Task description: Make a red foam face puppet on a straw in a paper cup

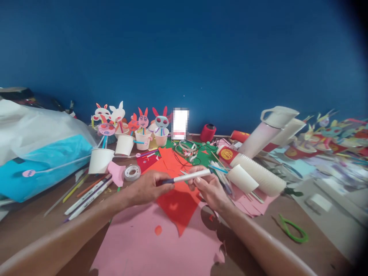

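A white marker (191, 176) with a dark cap end is held level above the papers. My left hand (148, 187) pinches its dark left end between thumb and fingers. Around the right part of the marker, my right hand (207, 187) has its fingers closed; a small pointed metallic tip shows beside those fingers, and what it belongs to is hidden. Below the hands lies an orange-red paper sheet (181, 209), on top of a large pink sheet (138, 241) with cut-out edges. A small orange paper disc (158, 230) rests on the pink sheet.
Paper cups with bunny figures (143, 140) stand at the back left. A tape roll (132, 173) and several markers (87, 197) lie left. Stacked paper cups (258, 172), a leaning white jug (267, 130) and a green pipe cleaner (294, 232) are on the right.
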Demonstrator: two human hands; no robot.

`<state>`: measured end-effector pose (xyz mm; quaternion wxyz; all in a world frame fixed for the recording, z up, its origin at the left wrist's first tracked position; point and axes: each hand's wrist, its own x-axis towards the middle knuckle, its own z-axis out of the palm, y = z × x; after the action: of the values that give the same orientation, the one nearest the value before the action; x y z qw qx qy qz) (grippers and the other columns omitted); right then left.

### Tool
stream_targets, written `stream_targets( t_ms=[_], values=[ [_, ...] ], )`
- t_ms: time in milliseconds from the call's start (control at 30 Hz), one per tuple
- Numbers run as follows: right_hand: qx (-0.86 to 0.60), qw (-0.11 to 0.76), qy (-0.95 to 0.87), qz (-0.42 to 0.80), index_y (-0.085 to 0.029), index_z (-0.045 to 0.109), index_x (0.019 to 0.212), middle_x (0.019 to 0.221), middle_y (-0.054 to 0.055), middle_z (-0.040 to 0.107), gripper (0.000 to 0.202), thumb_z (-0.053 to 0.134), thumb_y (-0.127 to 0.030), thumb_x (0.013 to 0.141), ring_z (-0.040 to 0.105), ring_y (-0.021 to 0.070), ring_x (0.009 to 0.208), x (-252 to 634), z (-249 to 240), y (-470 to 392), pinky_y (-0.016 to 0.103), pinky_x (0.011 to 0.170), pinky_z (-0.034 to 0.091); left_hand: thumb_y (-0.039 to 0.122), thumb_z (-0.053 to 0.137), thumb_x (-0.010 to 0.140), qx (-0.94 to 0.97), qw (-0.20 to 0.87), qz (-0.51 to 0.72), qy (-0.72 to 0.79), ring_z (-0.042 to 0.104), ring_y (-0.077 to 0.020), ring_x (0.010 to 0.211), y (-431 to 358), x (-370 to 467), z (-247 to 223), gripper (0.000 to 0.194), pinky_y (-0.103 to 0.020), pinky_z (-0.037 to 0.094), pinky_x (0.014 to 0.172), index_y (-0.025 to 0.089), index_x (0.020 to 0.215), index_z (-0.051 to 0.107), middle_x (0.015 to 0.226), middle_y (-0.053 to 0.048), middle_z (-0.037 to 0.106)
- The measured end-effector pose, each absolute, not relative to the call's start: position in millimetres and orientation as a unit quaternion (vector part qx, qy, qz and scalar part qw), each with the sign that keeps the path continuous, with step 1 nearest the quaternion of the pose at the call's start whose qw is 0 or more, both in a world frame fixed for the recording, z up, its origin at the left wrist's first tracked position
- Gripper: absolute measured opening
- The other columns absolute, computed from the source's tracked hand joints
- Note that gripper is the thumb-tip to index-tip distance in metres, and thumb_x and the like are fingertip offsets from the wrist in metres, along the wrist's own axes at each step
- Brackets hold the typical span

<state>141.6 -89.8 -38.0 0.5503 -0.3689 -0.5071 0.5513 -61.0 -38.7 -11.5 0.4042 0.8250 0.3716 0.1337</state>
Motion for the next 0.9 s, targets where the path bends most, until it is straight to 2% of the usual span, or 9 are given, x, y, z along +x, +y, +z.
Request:
stream_targets(
  t_ms=[133, 267, 400, 533, 633, 700, 800, 867, 900],
  values=[
    [-0.399, 0.483, -0.542, 0.560, -0.016, 0.059, 0.085, 0.064, 0.000, 0.058, 0.021, 0.061, -0.034, 0.075, 0.052, 0.0100, 0.057, 132, -43, -98, 0.023, 0.055, 0.041, 0.037, 0.043, 0.083, 0.855, 0.379, 0.103, 0.339, 0.040, -0.0080, 0.053, -50, -54, -12, 0.026, -0.020, 0.026, 0.048, 0.016, 0.072, 0.054, 0.058, 0.005, 0.045],
    [-0.441, 0.462, -0.561, 0.527, -0.015, 0.056, 0.068, 0.054, -0.001, 0.057, 0.022, 0.059, -0.036, 0.075, 0.051, 0.0099, 0.050, 130, -28, -105, 0.022, 0.050, 0.039, 0.032, 0.038, 0.086, 0.891, 0.348, 0.083, 0.281, 0.039, -0.0073, 0.051, -59, -52, -4, 0.029, -0.021, 0.024, 0.048, 0.016, 0.065, 0.049, 0.056, 0.005, 0.043],
    [-0.456, 0.442, -0.579, 0.512, -0.016, 0.055, 0.063, 0.053, 0.000, 0.057, 0.025, 0.058, -0.038, 0.074, 0.050, 0.0106, 0.050, 132, -9, -110, 0.023, 0.050, 0.039, 0.027, 0.039, 0.086, 0.912, 0.315, 0.079, 0.249, 0.035, -0.0066, 0.047, -61, -54, 9, 0.029, -0.022, 0.021, 0.047, 0.016, 0.060, 0.046, 0.052, 0.005, 0.039],
    [-0.440, 0.448, -0.609, 0.485, -0.016, 0.057, 0.065, 0.055, 0.000, 0.057, 0.022, 0.057, -0.035, 0.077, 0.049, 0.0105, 0.051, 129, -10, -116, 0.023, 0.051, 0.037, 0.024, 0.042, 0.084, 0.901, 0.366, 0.046, 0.231, 0.029, -0.0060, 0.043, -57, -54, 17, 0.025, -0.022, 0.021, 0.043, 0.016, 0.061, 0.047, 0.048, 0.007, 0.032],
    [-0.427, 0.454, -0.616, 0.482, -0.016, 0.057, 0.066, 0.056, 0.000, 0.057, 0.019, 0.057, -0.032, 0.077, 0.050, 0.0105, 0.052, 132, -15, -114, 0.023, 0.051, 0.037, 0.025, 0.042, 0.084, 0.891, 0.401, 0.021, 0.214, 0.033, -0.0061, 0.045, -51, -58, 18, 0.021, -0.020, 0.024, 0.044, 0.017, 0.066, 0.051, 0.050, 0.007, 0.037],
    [-0.414, 0.492, -0.598, 0.479, -0.017, 0.056, 0.064, 0.054, -0.002, 0.056, 0.017, 0.057, -0.029, 0.076, 0.049, 0.0097, 0.050, 143, -15, -106, 0.022, 0.047, 0.036, 0.026, 0.043, 0.083, 0.893, 0.397, 0.020, 0.212, 0.037, -0.0066, 0.047, -43, -69, 21, 0.021, -0.020, 0.026, 0.046, 0.017, 0.066, 0.051, 0.053, 0.006, 0.042],
    [-0.370, 0.713, -0.461, 0.377, -0.020, 0.045, 0.057, 0.044, -0.008, 0.040, 0.021, 0.057, -0.027, 0.073, 0.033, 0.0055, 0.036, 166, -15, -87, 0.019, 0.038, 0.027, 0.031, 0.042, 0.083, 0.862, 0.413, 0.015, 0.292, 0.038, -0.0069, 0.046, -26, -91, 29, 0.029, -0.020, 0.027, 0.044, 0.016, 0.058, 0.045, 0.051, 0.005, 0.041],
    [-0.377, 0.734, -0.428, 0.368, -0.021, 0.044, 0.059, 0.045, -0.008, 0.040, 0.020, 0.055, -0.026, 0.075, 0.036, 0.0066, 0.040, 172, -20, -76, 0.019, 0.041, 0.031, 0.038, 0.042, 0.083, 0.821, 0.410, 0.074, 0.390, 0.037, -0.0065, 0.041, -17, -99, 35, 0.033, -0.020, 0.025, 0.040, 0.017, 0.058, 0.042, 0.048, 0.006, 0.038],
    [-0.399, 0.696, -0.446, 0.397, -0.021, 0.046, 0.063, 0.048, -0.007, 0.045, 0.017, 0.054, -0.028, 0.076, 0.040, 0.0075, 0.042, 171, -25, -73, 0.020, 0.043, 0.033, 0.040, 0.042, 0.083, 0.818, 0.411, 0.087, 0.392, 0.038, -0.0063, 0.041, -16, -99, 36, 0.035, -0.019, 0.025, 0.040, 0.017, 0.057, 0.043, 0.049, 0.005, 0.040]
  ],
)
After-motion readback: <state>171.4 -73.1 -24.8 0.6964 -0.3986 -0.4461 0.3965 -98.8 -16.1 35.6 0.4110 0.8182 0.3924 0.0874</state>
